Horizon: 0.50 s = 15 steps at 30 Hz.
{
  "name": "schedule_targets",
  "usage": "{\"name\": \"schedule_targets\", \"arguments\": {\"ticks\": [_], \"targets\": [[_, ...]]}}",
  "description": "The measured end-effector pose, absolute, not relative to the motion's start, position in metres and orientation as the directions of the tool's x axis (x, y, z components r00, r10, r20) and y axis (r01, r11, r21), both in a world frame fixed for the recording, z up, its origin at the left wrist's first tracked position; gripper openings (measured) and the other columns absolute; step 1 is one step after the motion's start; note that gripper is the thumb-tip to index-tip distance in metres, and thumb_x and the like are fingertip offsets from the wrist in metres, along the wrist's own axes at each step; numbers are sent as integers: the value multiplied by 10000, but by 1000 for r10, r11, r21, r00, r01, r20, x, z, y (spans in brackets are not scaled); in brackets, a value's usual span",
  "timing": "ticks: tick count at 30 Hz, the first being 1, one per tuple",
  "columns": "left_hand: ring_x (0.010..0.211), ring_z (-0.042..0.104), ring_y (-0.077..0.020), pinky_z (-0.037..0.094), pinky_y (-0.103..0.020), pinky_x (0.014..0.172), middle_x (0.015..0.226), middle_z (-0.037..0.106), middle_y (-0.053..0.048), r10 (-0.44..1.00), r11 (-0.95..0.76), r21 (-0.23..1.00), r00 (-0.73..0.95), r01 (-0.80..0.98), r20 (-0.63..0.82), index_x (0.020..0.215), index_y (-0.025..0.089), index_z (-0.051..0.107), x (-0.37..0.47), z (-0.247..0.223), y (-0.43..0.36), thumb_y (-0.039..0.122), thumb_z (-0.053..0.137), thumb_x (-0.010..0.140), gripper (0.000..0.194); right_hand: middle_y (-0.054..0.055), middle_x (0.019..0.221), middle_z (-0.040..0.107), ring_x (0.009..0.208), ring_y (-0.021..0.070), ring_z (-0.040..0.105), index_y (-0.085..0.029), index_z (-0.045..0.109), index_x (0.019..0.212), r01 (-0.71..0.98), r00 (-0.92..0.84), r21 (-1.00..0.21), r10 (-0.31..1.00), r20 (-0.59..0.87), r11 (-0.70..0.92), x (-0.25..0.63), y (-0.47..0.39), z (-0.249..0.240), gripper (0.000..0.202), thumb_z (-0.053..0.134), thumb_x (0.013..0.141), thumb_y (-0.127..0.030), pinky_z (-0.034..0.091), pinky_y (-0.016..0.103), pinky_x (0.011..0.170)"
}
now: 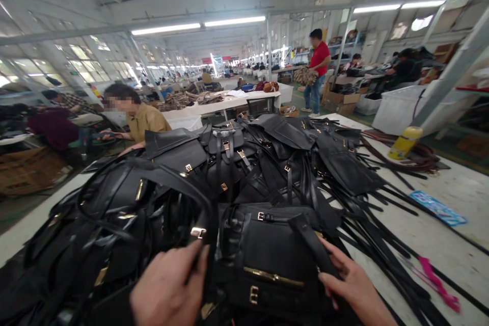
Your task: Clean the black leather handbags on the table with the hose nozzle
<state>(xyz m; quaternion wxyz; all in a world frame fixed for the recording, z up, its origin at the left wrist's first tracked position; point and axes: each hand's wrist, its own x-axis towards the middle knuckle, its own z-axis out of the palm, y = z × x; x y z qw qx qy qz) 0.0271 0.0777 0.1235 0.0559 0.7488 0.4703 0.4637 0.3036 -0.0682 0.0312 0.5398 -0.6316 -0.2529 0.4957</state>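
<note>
A black handbag (280, 252) with a gold zip and small gold buckles lies in front of me on the pile. My left hand (170, 285) is closed, slightly blurred, on a black strap (196, 198) just below its gold buckle (198, 233). This strap arches up and to the left over the other bags. At the bag's right side my right hand (349, 281) pinches a short black strap (310, 242) between thumb and fingers. The strap's free end points up and left over the bag. Some of the right fingertips are hidden behind it.
Black bags and bag pieces (263, 178) are heaped over the white table (458, 183). Long loose straps (376, 237) trail right, near a pink ribbon (439, 285), a blue packet (438, 208) and a yellow bottle (405, 142). A co-worker (147, 117) sits at the left; another (319, 69) stands beyond.
</note>
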Motion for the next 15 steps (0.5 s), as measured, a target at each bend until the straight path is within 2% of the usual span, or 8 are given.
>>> {"name": "schedule_targets", "arguments": {"ticks": [2,3,5,7,9,11,13,15], "targets": [[602,553,-151,423,-290,598,675,638,-10,528,-792,116,577,600,623,861,217,609,69,102,67,165,504,694,204,-1,831,612,458,134,488,-238,226,1303,-208,452,-931,815,-362,-299,319,-83,25,782,631,646,-363,440,258,383],[566,533,-150,405,-291,561,619,611,-10,476,-819,12,667,574,573,825,198,599,90,82,60,115,449,709,206,-2,821,614,468,141,492,-246,212,1307,-209,477,-929,797,-370,-306,326,-91,22,783,630,658,-381,446,263,394],[540,509,-152,398,-300,548,571,566,2,487,-828,-28,741,561,462,772,186,578,127,32,43,84,433,710,188,22,904,617,550,168,539,-246,195,1311,-214,508,-921,769,-388,-324,338,-107,18,782,629,675,-384,476,273,455],[588,526,-158,414,-299,574,639,584,-8,477,-847,-44,794,530,377,795,175,570,151,-22,24,89,476,696,161,53,1045,590,754,219,585,-242,192,1310,-203,537,-916,743,-400,-346,347,-122,14,775,625,683,-383,509,278,569],[630,534,-165,427,-304,609,684,593,-24,493,-831,-74,792,551,359,851,144,567,162,-66,6,88,496,688,186,67,1176,528,1006,257,519,-227,208,1306,-170,564,-915,725,-395,-366,353,-135,12,777,630,673,-384,508,274,711],[666,534,-164,432,-309,646,724,592,-28,498,-827,-78,790,556,357,916,129,555,163,-91,-6,92,505,693,231,67,1261,463,1146,247,410,-202,235,1301,-118,552,-918,744,-377,-378,353,-143,10,756,627,676,-366,460,259,838],[690,528,-161,430,-312,669,744,583,-20,493,-834,-65,793,548,357,948,130,544,160,-101,-11,101,518,695,256,74,1280,444,1102,241,454,-183,248,1304,-80,488,-921,790,-370,-382,349,-143,10,733,613,686,-336,466,257,820],[696,522,-161,428,-310,663,746,572,-15,490,-839,-59,798,541,352,957,131,540,157,-100,-12,117,529,695,263,81,1225,495,830,225,589,-199,266,1307,-65,386,-916,837,-388,-395,340,-136,12,710,590,685,-310,510,271,617]]}}
